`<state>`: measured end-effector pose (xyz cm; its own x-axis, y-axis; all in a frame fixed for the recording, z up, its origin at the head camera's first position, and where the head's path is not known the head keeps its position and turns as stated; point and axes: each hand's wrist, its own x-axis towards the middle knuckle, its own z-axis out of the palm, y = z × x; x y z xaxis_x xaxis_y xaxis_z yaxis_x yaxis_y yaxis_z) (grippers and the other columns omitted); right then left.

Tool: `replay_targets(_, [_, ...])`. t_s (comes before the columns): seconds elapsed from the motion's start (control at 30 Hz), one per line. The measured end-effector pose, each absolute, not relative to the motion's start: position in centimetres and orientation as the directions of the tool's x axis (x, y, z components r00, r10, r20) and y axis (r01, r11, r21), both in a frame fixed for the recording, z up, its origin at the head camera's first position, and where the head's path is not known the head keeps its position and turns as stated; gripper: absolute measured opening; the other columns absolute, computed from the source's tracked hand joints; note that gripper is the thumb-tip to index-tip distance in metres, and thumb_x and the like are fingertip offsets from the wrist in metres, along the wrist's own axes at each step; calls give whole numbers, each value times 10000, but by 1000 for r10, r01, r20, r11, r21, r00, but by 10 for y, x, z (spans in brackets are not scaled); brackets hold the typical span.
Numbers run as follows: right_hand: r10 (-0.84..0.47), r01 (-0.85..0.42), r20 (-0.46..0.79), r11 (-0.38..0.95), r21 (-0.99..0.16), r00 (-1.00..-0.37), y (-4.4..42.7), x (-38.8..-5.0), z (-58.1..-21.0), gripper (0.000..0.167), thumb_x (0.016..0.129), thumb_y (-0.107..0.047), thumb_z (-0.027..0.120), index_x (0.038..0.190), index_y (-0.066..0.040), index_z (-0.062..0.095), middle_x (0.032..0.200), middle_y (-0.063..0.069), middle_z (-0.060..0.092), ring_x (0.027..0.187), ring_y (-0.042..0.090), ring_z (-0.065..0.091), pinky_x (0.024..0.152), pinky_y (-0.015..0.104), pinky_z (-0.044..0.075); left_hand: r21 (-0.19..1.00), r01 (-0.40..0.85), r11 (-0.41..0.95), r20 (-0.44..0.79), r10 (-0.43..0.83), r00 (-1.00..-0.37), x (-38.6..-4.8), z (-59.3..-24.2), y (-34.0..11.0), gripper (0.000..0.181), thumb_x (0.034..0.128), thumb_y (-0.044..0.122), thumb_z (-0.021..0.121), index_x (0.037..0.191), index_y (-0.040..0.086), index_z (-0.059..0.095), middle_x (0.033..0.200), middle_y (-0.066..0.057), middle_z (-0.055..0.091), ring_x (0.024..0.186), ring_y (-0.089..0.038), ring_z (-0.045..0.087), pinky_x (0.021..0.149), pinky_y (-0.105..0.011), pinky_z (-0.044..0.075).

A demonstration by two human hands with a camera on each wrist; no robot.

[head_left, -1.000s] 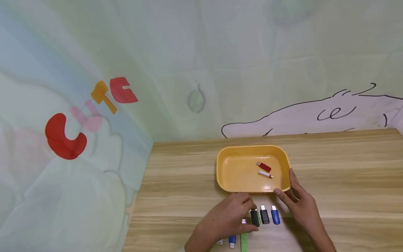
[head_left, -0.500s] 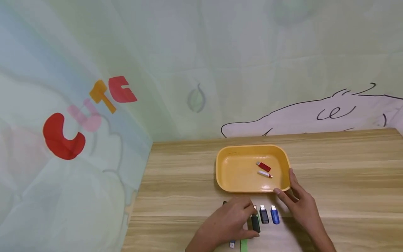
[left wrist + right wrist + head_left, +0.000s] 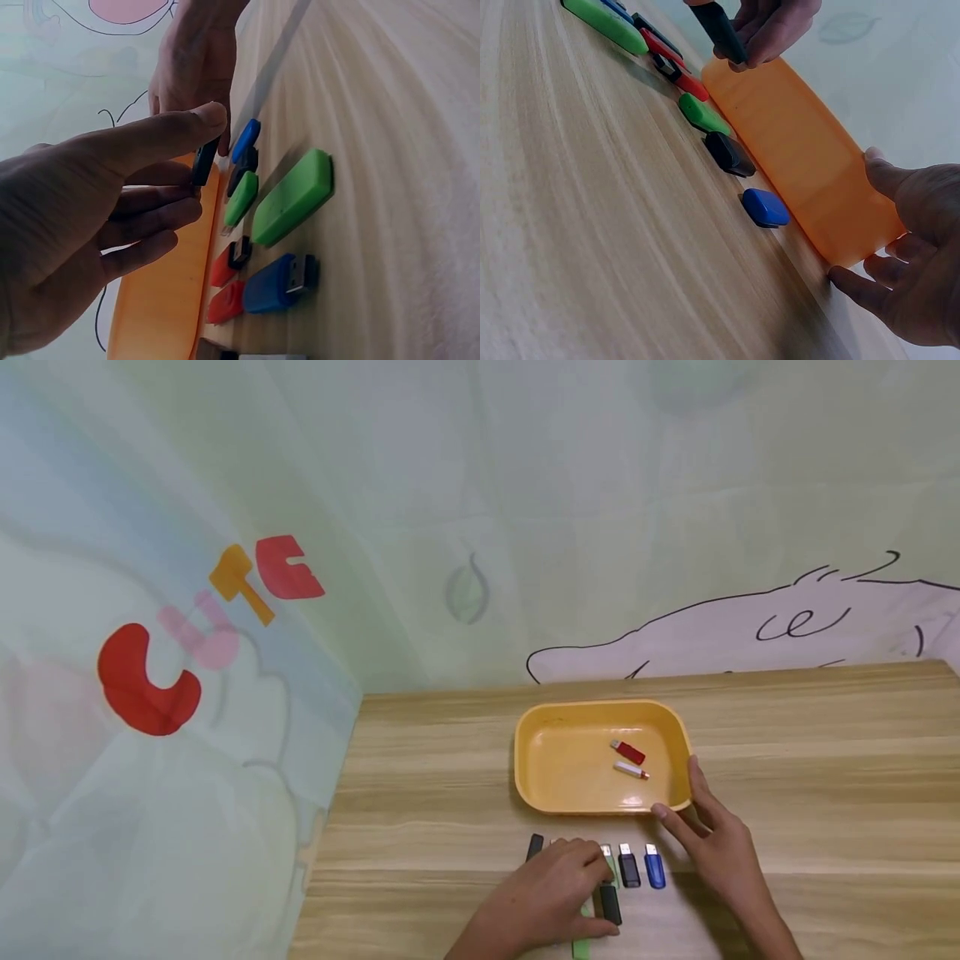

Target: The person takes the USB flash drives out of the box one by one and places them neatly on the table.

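Note:
My left hand (image 3: pixel 551 889) pinches a black USB flash drive (image 3: pixel 611 904) between thumb and fingers. In the left wrist view this black flash drive (image 3: pixel 202 163) is raised off the table. My right hand (image 3: pixel 723 852) holds the near right corner of a yellow plastic tray (image 3: pixel 522 768), thumb at the front edge and fingers along the right side. Inside the tray lie a red flash drive (image 3: pixel 629 752) and a white one with a red end (image 3: pixel 631 770). On the table before it are a blue flash drive (image 3: pixel 655 868), a black one (image 3: pixel 629 868) and a green one (image 3: pixel 241 199).
More flash drives lie partly hidden under my left hand in the head view: a large green one (image 3: pixel 292 196), a blue one (image 3: pixel 268 285) and two red ones (image 3: pixel 684 79). A dark one (image 3: pixel 535 846) shows beside that hand. A printed cloth (image 3: pixel 465 527) hangs behind the wooden table (image 3: pixel 825 760).
My left hand has drawn the black flash drive slightly toward me, away from the tray. A dark flash drive at its left has come into sight. The right hand still holds the tray.

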<state>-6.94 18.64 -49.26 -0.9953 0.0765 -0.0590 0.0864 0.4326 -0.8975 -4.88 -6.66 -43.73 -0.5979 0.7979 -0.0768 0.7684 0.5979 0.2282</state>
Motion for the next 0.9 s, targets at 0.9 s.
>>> replay_targets(0.9, [69, 64, -38, 427, -902, -997, 189, -70, -495, 882, 998, -310, 759, 1675, -191, 207, 1708, 168, 248, 1487, 520, 396, 925, 83, 450, 379, 694, 612, -214, 788, -578, -39, -453, -60, 470, 929, 565, 764, 1248, 222, 729, 1132, 147, 653, 952, 61, 539, 899, -119, 480])
